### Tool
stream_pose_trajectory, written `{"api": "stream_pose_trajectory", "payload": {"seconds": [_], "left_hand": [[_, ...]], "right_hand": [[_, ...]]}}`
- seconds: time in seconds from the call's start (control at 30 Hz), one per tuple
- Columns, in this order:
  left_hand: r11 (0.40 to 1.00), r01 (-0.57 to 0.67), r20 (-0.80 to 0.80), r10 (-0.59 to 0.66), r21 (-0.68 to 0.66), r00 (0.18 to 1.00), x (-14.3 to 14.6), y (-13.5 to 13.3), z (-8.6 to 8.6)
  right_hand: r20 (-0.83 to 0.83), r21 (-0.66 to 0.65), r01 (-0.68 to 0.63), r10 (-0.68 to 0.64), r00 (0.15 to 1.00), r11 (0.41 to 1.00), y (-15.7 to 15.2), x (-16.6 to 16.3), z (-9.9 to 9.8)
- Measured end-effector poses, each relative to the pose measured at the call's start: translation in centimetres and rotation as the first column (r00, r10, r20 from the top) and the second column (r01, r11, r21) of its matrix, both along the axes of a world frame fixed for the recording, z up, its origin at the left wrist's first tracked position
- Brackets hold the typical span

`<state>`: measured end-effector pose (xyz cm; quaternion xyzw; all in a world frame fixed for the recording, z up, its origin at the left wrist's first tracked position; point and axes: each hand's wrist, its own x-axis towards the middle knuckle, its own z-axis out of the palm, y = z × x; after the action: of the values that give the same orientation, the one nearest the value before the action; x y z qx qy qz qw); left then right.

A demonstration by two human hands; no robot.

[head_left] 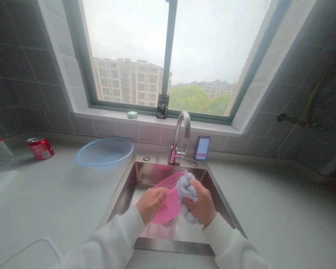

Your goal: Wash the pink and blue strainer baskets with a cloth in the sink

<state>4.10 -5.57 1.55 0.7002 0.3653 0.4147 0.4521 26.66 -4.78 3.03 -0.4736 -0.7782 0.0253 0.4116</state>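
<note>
A pink plastic basket point(168, 209) with a perforated wall is tilted on its side over the steel sink point(173, 244). My left hand point(152, 203) is closed on the basket's near left rim, thumb on top. In my right hand point(202, 201) is a bunched pale grey cloth point(187, 186), pressed against the basket's right edge. Part of the cloth hangs down below my fingers. Beneath the basket, the sink drain is partly hidden.
Behind the sink rises a chrome faucet point(182, 127). A blue basket point(106, 153) and a red can point(40, 148) stand on the left counter. One phone point(162, 106) leans on the windowsill; a second device point(202, 148) stands right of the faucet. A green-white block point(132, 114) lies on the sill.
</note>
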Motion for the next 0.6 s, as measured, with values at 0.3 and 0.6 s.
{"api": "stream_pose_trajectory", "payload": {"seconds": [0.3, 0.6], "left_hand": [[0.998, 0.007, 0.078, -0.012, 0.057, 0.997, 0.7, -0.3, 0.0], [0.999, 0.001, -0.065, -0.003, -0.034, 0.998, 0.3, -0.3, 0.6]], "right_hand": [[0.148, 0.096, -0.212, 0.197, 0.969, 0.973, -2.3, -2.4, 0.2], [-0.014, 0.047, 0.032, -0.031, 0.999, 0.998, 0.6, 1.1, -0.3]]}}
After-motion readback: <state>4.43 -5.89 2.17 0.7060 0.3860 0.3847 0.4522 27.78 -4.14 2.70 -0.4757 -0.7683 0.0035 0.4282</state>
